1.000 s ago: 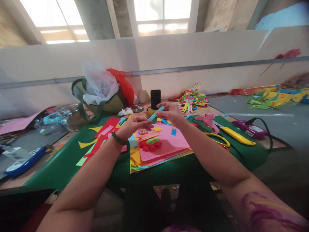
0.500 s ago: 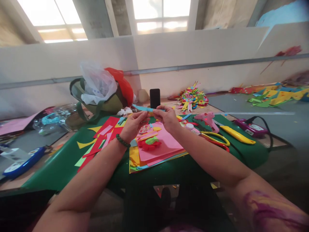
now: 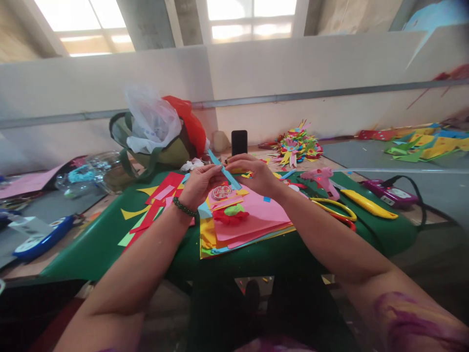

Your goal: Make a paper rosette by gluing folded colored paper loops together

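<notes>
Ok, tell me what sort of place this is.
Probably a craft workspace: there's a pink glue gun, a pile of what look like paper flowers, and a blue paper strip.

2 windows glaring behind; lower foreground dark; edges stretched, blurred

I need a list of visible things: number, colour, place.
strip: 1, blue, centre
fringed piece: 1, red-green, centre
sheets: several, mostly pink, centre
cut strips: several, multicoloured, left
glue gun: 1, pink, right
knife: 1, yellow, right
scissors: count unclear, yellow-red, right
power strips: 2, purple right, blue left
phone: 1, black, back
bag: 1, olive, back left
plastic bags: 2, white, red, back
flower heap: 1, multicoloured, back
mat: 1, green, under sheets
windows: 2, white, top
left hand: 1, bare, at strip
right hand: 1, bare, at strip
</notes>
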The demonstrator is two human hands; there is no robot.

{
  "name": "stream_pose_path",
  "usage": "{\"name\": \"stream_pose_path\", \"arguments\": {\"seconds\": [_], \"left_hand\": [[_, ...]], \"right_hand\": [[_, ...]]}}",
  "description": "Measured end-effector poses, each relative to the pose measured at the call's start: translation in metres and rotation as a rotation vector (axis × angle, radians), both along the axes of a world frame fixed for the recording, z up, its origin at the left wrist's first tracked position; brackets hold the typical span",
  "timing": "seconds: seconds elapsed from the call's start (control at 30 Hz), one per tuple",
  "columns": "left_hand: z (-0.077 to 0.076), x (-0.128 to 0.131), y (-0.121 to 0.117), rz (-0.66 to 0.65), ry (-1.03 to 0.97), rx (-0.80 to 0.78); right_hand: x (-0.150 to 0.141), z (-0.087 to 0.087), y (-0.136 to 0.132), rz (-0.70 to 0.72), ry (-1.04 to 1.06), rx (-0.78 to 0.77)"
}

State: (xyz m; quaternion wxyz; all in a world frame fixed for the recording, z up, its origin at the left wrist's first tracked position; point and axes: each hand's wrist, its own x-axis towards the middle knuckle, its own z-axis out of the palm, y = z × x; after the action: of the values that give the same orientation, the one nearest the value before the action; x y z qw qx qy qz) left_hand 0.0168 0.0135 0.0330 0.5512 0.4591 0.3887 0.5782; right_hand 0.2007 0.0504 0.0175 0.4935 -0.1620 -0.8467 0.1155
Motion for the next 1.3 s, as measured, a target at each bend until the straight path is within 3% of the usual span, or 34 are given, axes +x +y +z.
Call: {"name": "stream_pose_path", "arguments": {"seconds": [0.13, 0.23, 0.53, 0.97, 1.1, 1.3], "left_hand": [[-0.002, 0.002, -0.001, -0.089, 0.026, 0.012], [-0.003, 0.002, 0.000, -0.107, 0.050, 0.035], [-0.005, 0.004, -0.002, -0.048, 0.202, 0.069], [-0.012, 0.005, -0.002, 0.004, 0.382, 0.257], [-0.012, 0.005, 0.000, 0.015, 0.299, 0.222], [-0.008, 0.003, -0.001, 0.027, 0.182, 0.167]], "right_hand": [[-0.002, 0.001, -0.004, -0.028, -0.071, 0.162], [-0.001, 0.001, -0.004, -0.033, -0.086, 0.167], [-0.007, -0.002, 0.004, -0.078, -0.120, -0.257], [-0.005, 0.002, -0.002, -0.208, -0.204, -0.380], [-0.009, 0.002, -0.006, -0.228, -0.112, -0.432], [-0.014, 0.003, -0.009, 0.041, 0.166, -0.742]]}}
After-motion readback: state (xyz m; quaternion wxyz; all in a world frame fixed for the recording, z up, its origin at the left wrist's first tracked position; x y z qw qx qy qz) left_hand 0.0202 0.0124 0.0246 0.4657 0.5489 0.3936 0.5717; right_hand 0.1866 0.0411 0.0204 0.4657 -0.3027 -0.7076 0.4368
